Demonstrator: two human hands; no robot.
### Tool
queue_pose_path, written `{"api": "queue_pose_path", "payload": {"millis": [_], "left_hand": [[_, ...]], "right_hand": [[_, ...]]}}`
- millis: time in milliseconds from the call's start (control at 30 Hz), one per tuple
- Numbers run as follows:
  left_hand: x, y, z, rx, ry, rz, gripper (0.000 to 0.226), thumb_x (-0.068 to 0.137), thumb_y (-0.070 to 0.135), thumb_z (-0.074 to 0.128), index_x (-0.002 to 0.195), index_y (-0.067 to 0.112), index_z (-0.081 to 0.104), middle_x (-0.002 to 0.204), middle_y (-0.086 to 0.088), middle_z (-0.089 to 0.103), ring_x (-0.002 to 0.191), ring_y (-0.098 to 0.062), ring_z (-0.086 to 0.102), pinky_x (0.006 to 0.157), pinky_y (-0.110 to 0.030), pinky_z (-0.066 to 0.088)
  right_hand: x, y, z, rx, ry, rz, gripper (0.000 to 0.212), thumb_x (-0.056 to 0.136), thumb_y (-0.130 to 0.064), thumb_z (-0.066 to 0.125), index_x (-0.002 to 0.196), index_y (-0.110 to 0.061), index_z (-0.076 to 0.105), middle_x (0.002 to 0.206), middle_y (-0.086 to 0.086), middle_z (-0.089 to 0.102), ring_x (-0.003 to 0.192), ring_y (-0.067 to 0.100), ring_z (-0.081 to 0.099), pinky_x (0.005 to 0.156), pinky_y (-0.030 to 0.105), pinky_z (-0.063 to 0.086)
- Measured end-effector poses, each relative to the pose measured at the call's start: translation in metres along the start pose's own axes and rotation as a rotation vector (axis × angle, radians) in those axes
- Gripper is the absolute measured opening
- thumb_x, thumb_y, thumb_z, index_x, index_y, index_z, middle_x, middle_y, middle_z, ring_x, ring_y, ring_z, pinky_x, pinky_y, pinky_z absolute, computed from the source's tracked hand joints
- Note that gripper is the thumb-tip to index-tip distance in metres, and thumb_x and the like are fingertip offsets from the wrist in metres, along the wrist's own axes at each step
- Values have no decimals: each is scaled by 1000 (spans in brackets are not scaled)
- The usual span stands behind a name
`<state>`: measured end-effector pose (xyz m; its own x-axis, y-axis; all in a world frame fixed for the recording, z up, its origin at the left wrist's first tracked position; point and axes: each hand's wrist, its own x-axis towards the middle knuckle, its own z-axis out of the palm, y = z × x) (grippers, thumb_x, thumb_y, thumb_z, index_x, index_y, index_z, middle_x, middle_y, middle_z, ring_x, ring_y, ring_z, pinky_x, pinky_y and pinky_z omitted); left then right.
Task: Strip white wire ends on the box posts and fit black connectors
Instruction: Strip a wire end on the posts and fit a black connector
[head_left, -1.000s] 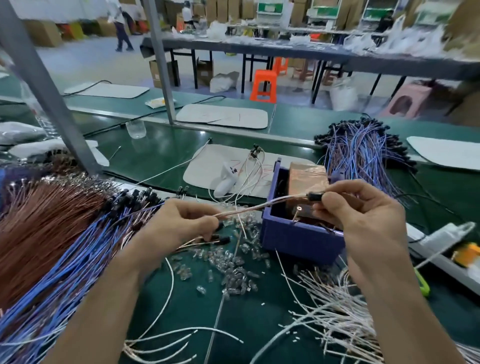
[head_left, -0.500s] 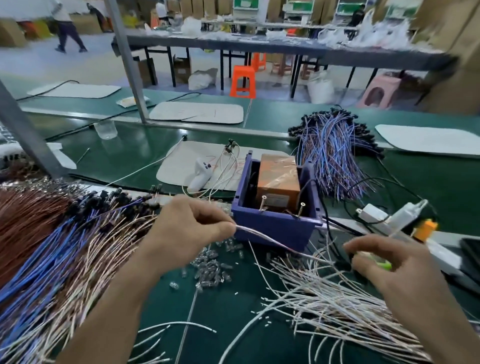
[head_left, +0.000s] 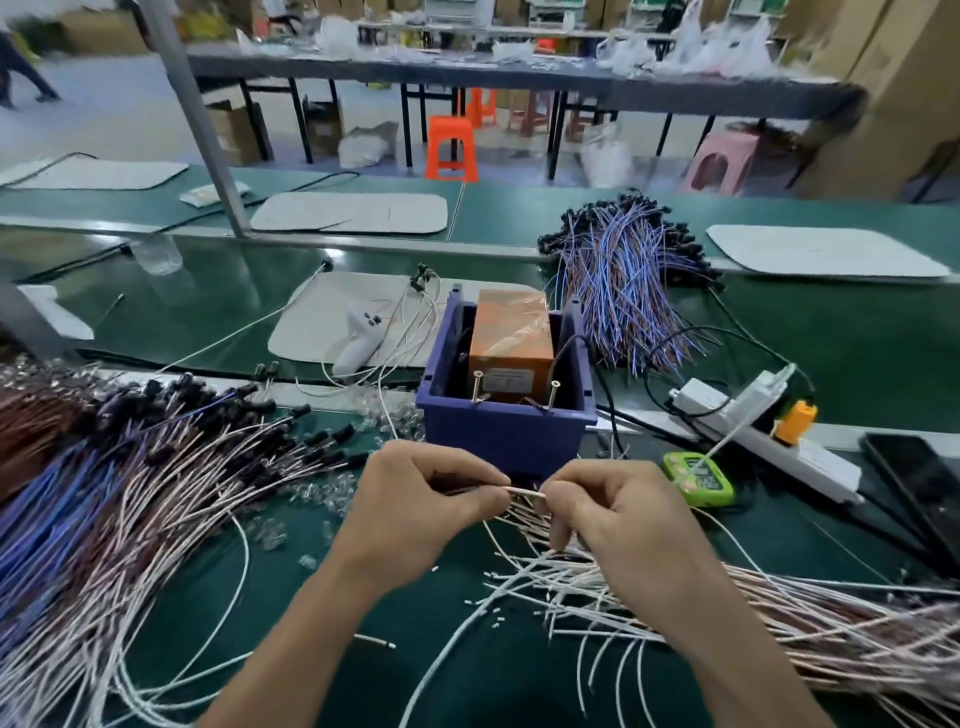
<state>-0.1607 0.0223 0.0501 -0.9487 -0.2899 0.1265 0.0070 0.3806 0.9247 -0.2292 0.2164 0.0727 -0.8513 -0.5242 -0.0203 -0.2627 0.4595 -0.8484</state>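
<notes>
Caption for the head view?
Left hand and right hand pinch one thin white wire before the blue plastic box.

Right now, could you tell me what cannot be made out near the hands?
Head view.
Too small: white wire tip pinched between left hand and right hand, stripped or not; label on orange block.
Hidden behind purple box wall: bases of the posts.
</notes>
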Motion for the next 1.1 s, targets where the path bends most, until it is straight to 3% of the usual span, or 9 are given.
{"api": "queue_pose_path", "payload": {"millis": [100,267,400,533,667,767,867,967,1100], "left_hand": [[-1,-5,-4,17,47,-21,24,75,15,90,76,38,82,63,9,73,52,3,56,52,-11,40],[0,-3,-5,-1,49,3,21,79,15,85,74,34,80,60,13,69,50,5,53,52,-9,40],[2,-1,-9,23,-67,-56,15,87,22,78,73,28,78,53,7,61,45,-2,44,47,-13,34],[3,2,-13,-41,-174,-169,30,98,15,67,70,22,74,50,4,54,44,-11,37,44,-19,29],[4,5,-15,-188,-264,-228,41,105,17,55,67,21,71,49,2,49,43,-7,32,43,-14,26],[4,3,-12,-235,-251,-211,37,106,19,55,77,21,77,52,-1,55,44,-6,39,46,-12,31],[3,0,-9,-234,-159,-154,16,93,13,72,92,27,82,66,2,68,52,-5,54,52,-11,40],[0,-3,-4,-112,-46,-65,21,76,24,81,91,39,82,81,7,78,70,-17,71,62,-28,55],[-2,-4,3,-19,42,24,22,79,22,86,84,43,81,76,14,77,66,-6,70,60,-15,52]], "right_hand": [[2,0,4,102,79,36,22,92,-17,68,75,-30,75,62,-3,71,49,0,53,50,13,39],[-2,-5,8,47,-7,1,19,84,-15,77,80,-33,74,70,-10,72,61,1,63,58,14,46],[-5,-5,14,-92,228,-140,27,81,-11,80,85,-36,71,77,-22,72,72,-2,69,67,10,50],[-6,-5,14,-209,269,-298,23,87,-15,78,92,-35,69,76,-19,70,68,5,67,63,20,50],[-4,-7,9,-353,269,-368,11,94,-22,72,93,-32,68,69,-14,65,62,11,59,60,30,49],[-1,-7,5,-407,238,-308,7,97,-26,66,92,-31,66,64,-6,63,58,15,55,60,38,49],[4,-2,1,-303,161,-193,17,98,-21,62,85,-32,65,63,-5,62,60,13,55,57,30,44],[7,2,0,-174,67,-96,28,97,-13,61,78,-32,66,62,-1,65,49,5,48,49,19,37],[8,6,-2,-112,-17,-39,28,96,-14,62,79,-35,67,58,0,63,49,3,46,49,19,36]]}}
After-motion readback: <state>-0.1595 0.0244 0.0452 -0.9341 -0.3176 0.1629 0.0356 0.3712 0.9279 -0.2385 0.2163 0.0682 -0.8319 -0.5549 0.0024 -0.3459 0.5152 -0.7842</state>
